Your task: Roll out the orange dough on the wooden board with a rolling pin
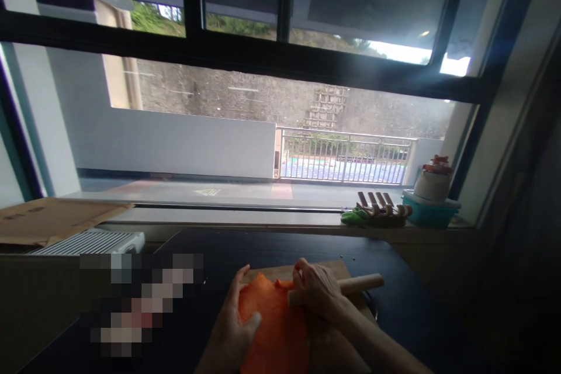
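A flattened orange sheet of soft, dough-like material [276, 327] lies on a light wooden board [335, 269]; whether it is dough or clay I cannot tell. My left hand [230, 315] rests along its left edge, thumb over the surface and well apart from the fingers. A pale wooden rolling pin [362, 284] crosses the sheet's right side and sticks out to the right. My right hand [318, 286] is closed over the pin, with bent fingertips close to a small raised orange bit at the sheet's far edge.
The board stands on a dark table [210, 251]. A blurred patch [144, 310] covers things at the left. Beyond are a cardboard piece [52, 219], and on the window sill a green item [355, 217], a brown slatted rack [381, 210] and a teal box [432, 211].
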Demonstrator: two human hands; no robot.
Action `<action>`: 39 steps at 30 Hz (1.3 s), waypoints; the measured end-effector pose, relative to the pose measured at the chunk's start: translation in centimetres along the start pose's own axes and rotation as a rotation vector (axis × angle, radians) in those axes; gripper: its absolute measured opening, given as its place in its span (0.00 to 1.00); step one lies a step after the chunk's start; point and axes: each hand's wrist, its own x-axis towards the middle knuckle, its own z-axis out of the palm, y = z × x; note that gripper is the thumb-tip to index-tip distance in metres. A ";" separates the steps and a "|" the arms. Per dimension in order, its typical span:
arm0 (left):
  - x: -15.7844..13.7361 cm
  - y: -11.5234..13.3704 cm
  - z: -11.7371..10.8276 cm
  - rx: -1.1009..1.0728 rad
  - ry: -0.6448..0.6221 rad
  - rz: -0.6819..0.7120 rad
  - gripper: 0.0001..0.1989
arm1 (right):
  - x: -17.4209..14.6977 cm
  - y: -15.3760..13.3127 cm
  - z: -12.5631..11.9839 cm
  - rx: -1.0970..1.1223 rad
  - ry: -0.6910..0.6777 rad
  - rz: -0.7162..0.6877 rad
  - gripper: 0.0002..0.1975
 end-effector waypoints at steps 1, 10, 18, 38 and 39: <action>0.0 -0.1 0.1 0.032 0.022 0.016 0.35 | 0.3 -0.3 0.2 0.023 0.002 0.000 0.10; -0.5 -0.3 0.6 0.132 0.130 0.054 0.33 | 5.7 -2.0 1.1 0.062 -0.041 0.091 0.20; -0.6 0.0 0.6 0.104 0.090 0.043 0.33 | -0.8 -1.6 1.5 0.001 0.080 0.025 0.19; -0.9 0.4 0.1 -0.256 0.024 -0.115 0.38 | -0.7 -1.7 1.9 0.014 0.150 0.044 0.19; -1.0 0.6 0.0 -0.295 0.015 -0.139 0.38 | 0.0 -1.7 1.9 0.027 0.145 0.059 0.20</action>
